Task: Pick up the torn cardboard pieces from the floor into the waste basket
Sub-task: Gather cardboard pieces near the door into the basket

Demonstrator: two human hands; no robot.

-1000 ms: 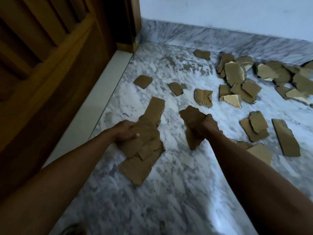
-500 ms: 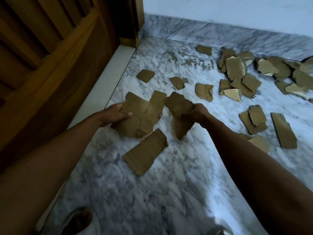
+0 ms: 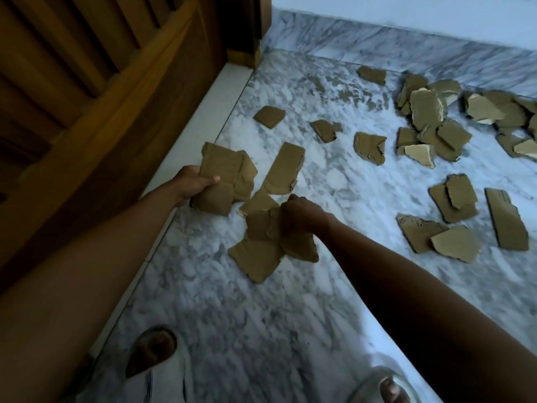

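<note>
Ragged brown cardboard pieces (image 3: 223, 181) sit clamped in left hand (image 3: 194, 184) grip; right hand (image 3: 302, 215) grips corrugated scraps (image 3: 270, 228).

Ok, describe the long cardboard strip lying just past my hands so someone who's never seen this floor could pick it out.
Start at the wooden door on the left and cross the white threshold strip onto the marble floor. The long cardboard strip lies flat there, just beyond both hands. Unlike the squat, ragged scraps around it, it is a narrow, straight-sided rectangle.

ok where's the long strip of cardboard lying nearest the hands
The long strip lies on the marble floor mid-frame, between the left hand's stack and just beyond the right hand.
</note>
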